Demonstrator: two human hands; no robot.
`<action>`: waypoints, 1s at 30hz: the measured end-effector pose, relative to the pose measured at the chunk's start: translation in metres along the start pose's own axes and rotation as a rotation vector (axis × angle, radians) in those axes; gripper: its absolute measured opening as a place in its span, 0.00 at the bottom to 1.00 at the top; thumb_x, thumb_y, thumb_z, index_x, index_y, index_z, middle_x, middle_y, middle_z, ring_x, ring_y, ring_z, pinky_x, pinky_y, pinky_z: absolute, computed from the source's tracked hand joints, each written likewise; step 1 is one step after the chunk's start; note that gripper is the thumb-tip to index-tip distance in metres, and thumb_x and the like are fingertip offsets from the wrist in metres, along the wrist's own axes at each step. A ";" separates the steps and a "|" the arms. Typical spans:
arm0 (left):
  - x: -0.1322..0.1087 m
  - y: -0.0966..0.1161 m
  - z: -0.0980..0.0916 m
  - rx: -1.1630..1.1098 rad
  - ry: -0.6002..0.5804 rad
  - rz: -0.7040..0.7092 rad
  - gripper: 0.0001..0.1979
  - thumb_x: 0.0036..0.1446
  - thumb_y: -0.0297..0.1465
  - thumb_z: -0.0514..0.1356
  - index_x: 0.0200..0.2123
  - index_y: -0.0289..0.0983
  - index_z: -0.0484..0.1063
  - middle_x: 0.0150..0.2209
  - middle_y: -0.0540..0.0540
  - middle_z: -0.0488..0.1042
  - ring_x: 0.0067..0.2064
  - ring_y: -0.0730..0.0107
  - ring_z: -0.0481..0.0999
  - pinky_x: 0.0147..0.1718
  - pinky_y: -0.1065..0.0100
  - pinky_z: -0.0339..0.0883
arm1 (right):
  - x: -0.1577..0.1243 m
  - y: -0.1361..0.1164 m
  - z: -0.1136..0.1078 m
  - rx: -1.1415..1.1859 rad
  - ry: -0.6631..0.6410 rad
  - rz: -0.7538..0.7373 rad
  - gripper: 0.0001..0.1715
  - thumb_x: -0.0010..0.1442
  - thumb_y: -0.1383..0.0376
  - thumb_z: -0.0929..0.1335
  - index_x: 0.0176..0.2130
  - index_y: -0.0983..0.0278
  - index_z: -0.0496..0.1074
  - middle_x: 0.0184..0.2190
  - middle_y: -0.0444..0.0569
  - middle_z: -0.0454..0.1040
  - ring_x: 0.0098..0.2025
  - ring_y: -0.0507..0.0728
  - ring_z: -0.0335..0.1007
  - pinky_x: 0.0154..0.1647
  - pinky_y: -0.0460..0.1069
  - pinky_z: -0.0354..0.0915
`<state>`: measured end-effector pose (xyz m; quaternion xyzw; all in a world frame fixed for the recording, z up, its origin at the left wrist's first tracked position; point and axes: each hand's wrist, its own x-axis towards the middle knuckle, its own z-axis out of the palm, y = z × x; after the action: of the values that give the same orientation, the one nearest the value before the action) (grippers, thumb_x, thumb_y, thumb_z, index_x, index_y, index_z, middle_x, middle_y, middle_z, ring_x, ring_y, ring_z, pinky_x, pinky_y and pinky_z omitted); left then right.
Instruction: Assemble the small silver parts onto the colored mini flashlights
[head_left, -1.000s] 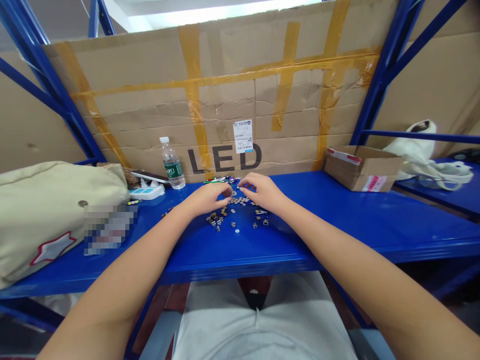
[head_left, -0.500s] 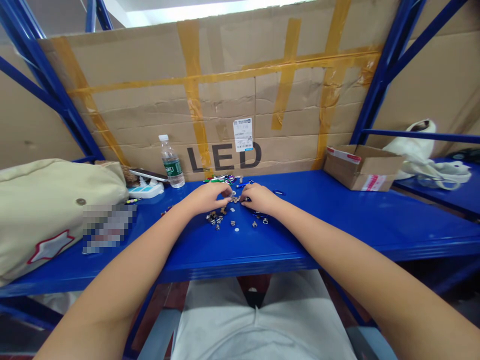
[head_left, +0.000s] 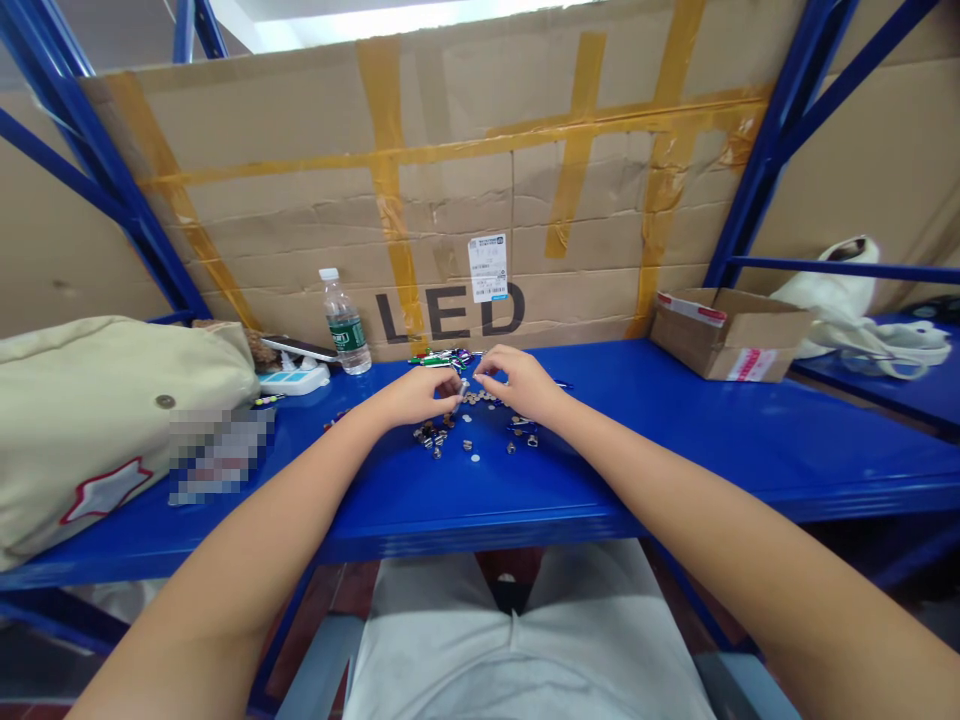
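My left hand point(head_left: 424, 394) is closed at the middle of the blue table, thumb and fingers pinching a small silvery metal piece point(head_left: 463, 388). Facing it, my right hand point(head_left: 519, 382) is raised a little, its thumb and index finger pinched together; whatever may be between the tips is too small to name. Below and between the hands lie several small brownish round pieces point(head_left: 480, 398). Nearer to me is a cluster of shiny metal parts point(head_left: 432, 437), with a pale flat disc point(head_left: 475, 458) beside it. More metal parts point(head_left: 523, 430) lie under my right wrist.
Behind the hands is a pile of colourful slim metallic items point(head_left: 444, 358). A water bottle point(head_left: 346, 330), a white power strip point(head_left: 294, 380) and a cream bag point(head_left: 112, 420) stand at the left. An open cardboard box point(head_left: 726, 335) sits at the right. Taped cardboard point(head_left: 300, 230) closes the back.
My right hand has lifted and moved slightly back from the round pieces, uncovering more of them. My left hand has stayed nearly in place, and the silvery piece now shows at its fingertips.
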<state>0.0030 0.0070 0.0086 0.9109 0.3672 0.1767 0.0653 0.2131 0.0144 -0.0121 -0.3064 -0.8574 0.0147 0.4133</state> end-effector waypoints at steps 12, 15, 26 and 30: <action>-0.001 0.010 0.000 -0.114 -0.020 -0.051 0.09 0.56 0.35 0.56 0.34 0.35 0.70 0.31 0.48 0.76 0.30 0.71 0.73 0.32 0.70 0.67 | -0.001 0.002 0.004 0.045 -0.027 -0.084 0.04 0.57 0.70 0.67 0.33 0.65 0.74 0.33 0.49 0.73 0.37 0.54 0.68 0.40 0.49 0.63; 0.000 0.008 0.001 -0.123 -0.015 -0.037 0.09 0.55 0.35 0.56 0.34 0.35 0.69 0.30 0.49 0.76 0.30 0.72 0.73 0.31 0.70 0.66 | -0.001 0.000 0.004 0.040 -0.075 -0.093 0.05 0.57 0.70 0.66 0.33 0.65 0.74 0.34 0.48 0.73 0.38 0.54 0.68 0.41 0.49 0.63; 0.000 -0.004 -0.001 0.033 0.001 -0.059 0.06 0.53 0.32 0.55 0.33 0.36 0.69 0.32 0.48 0.75 0.33 0.70 0.73 0.35 0.69 0.65 | -0.006 0.017 0.009 -0.181 -0.273 0.058 0.11 0.58 0.69 0.66 0.40 0.63 0.76 0.41 0.53 0.73 0.46 0.58 0.67 0.49 0.54 0.62; 0.000 -0.004 -0.001 0.038 0.003 -0.057 0.07 0.53 0.32 0.55 0.33 0.36 0.69 0.32 0.48 0.75 0.33 0.70 0.73 0.35 0.69 0.65 | -0.009 0.020 0.015 -0.242 -0.368 0.055 0.13 0.58 0.65 0.68 0.44 0.59 0.77 0.46 0.53 0.72 0.49 0.60 0.66 0.48 0.55 0.62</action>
<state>-0.0001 0.0099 0.0086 0.9008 0.3964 0.1693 0.0526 0.2164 0.0295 -0.0339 -0.3689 -0.9052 -0.0213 0.2096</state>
